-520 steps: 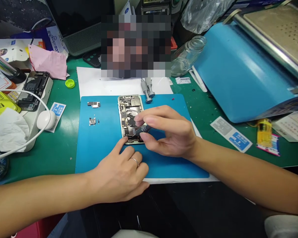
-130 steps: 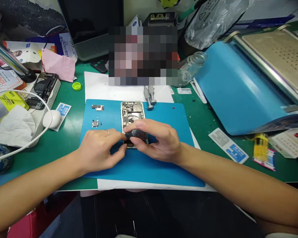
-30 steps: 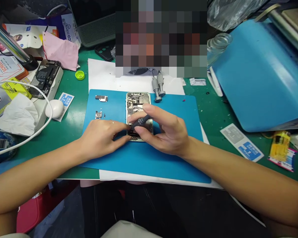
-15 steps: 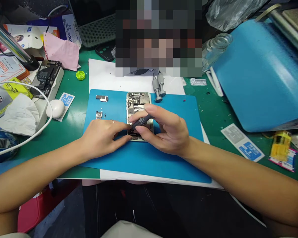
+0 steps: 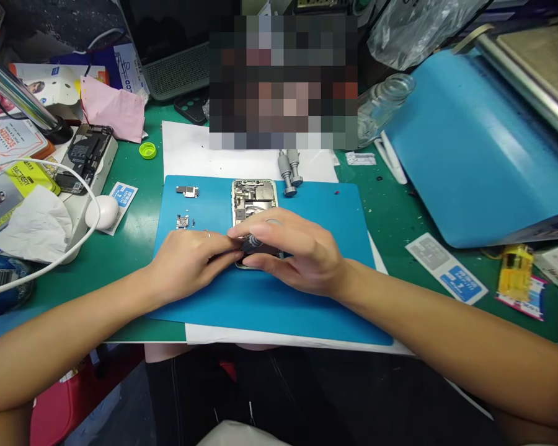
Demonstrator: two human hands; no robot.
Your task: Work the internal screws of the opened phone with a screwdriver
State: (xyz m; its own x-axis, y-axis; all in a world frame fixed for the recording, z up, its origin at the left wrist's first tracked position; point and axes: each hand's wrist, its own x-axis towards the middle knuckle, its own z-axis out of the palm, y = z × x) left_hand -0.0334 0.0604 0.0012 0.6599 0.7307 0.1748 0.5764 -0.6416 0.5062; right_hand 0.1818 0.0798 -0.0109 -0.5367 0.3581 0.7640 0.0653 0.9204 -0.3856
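Observation:
An opened phone [image 5: 255, 197] with bare inner parts lies upright on a blue mat [image 5: 204, 303]. Thumb and fingertips of my left hand [image 5: 190, 257] close in on its lower left edge. My right hand [image 5: 300, 251] arches over the phone's lower half, fingers closed around a dark grey screwdriver [image 5: 251, 243]. The tip of the screwdriver is hidden between the two hands. Left of the phone lie a small metal bracket [image 5: 187, 191] and another small metal part [image 5: 182, 221], with tiny pieces beside it.
Two grey screwdrivers [image 5: 287, 176] lie beyond the phone. On the left stand a second opened phone [image 5: 84, 158], a green cap [image 5: 147, 150] and a white cable [image 5: 90, 186]. A large blue object [image 5: 478, 148] and a glass jar [image 5: 385, 102] occupy the right.
My right hand has lowered, its fingers now flatter and covering more of the phone and screwdriver. My left hand stays at the phone's edge. The whole view has shifted slightly.

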